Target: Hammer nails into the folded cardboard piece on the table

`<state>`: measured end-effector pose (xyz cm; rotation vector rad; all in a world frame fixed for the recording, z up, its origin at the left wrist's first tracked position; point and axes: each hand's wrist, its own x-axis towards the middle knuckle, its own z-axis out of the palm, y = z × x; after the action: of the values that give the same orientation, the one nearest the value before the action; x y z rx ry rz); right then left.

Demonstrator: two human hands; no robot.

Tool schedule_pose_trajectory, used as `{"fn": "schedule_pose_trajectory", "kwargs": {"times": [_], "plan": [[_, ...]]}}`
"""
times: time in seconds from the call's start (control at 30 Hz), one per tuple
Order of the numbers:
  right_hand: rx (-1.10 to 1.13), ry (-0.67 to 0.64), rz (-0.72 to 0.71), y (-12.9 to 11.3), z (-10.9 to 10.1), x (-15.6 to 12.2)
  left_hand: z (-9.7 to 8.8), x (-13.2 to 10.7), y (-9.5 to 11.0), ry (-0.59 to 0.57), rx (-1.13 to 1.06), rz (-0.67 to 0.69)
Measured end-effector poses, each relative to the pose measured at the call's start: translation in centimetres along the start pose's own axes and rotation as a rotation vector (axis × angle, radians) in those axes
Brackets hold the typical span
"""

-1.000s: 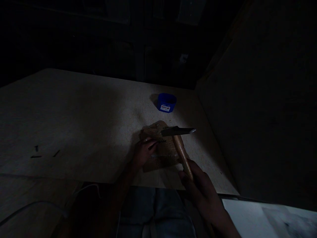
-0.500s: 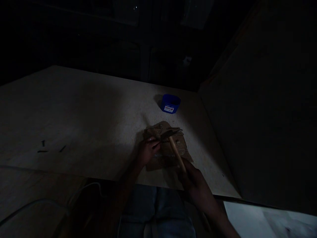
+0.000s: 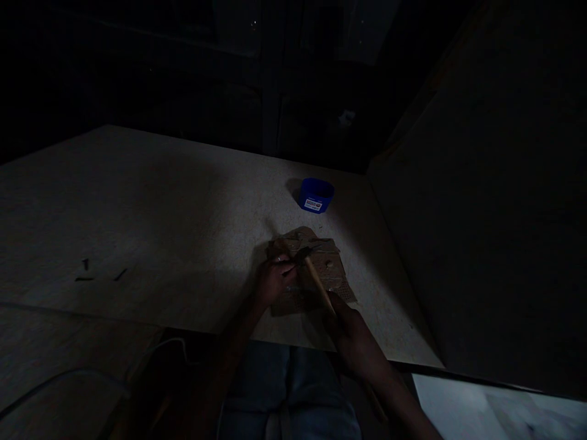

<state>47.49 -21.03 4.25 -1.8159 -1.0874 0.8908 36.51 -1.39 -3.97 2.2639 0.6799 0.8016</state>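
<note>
My right hand (image 3: 352,335) is wrapped round the wooden handle of a hammer (image 3: 316,282). The dark hammer head is beside the fingertips of my left hand (image 3: 270,283), over a worn, layered piece of brown cardboard (image 3: 337,278). My left hand rests at the cardboard's left side with its fingers pinched together. What they pinch, if anything, is too dark and small to make out. Torn, rough patches show on the cardboard's upper part.
A blue plastic tub (image 3: 316,197) with a white label stands behind the cardboard on the pale table (image 3: 206,214). Several small dark pieces (image 3: 84,279) lie at the left. A dark panel (image 3: 481,244) rises along the right edge. A cable (image 3: 68,371) runs at lower left.
The hammer head has moved left and slightly down, closer to my left fingers, and my right hand has shifted left with it. My left hand stays in place on the cardboard.
</note>
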Motion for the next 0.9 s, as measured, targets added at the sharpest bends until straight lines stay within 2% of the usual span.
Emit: {"fn": "schedule_pose_trajectory", "kwargs": {"times": [0.07, 0.13, 0.33, 0.43, 0.57, 0.7, 0.8, 0.9], "plan": [[0.008, -0.022, -0.005, 0.0, 0.0, 0.1, 0.0, 0.0, -0.1, 0.009, 0.0, 0.015], [0.024, 0.01, -0.022, 0.0, -0.1, 0.0, 0.1, -0.1, -0.2, 0.027, -0.002, 0.037], [0.187, 0.254, -0.067, 1.1, 0.1, -0.8, 0.6, -0.1, -0.4, 0.072, 0.029, 0.036], [0.324, 0.337, 0.008, 2.2, 1.0, -0.9, 0.6, -0.1, -0.2, 0.078, 0.041, 0.032], [0.543, 0.322, 0.124, 4.2, 2.8, -1.5, 0.4, -0.1, 0.0, 0.087, 0.031, 0.014], [0.712, 0.37, 0.201, 5.8, 4.2, -2.8, 0.3, -0.2, 0.0, 0.109, -0.014, 0.004], [0.785, 0.412, 0.235, 6.3, 4.3, -3.6, 0.0, -0.6, 0.1, 0.174, -0.067, 0.035], [0.81, 0.437, 0.243, 6.5, 3.9, -3.8, -0.9, -1.2, 0.4, 0.313, -0.078, 0.072]]}}
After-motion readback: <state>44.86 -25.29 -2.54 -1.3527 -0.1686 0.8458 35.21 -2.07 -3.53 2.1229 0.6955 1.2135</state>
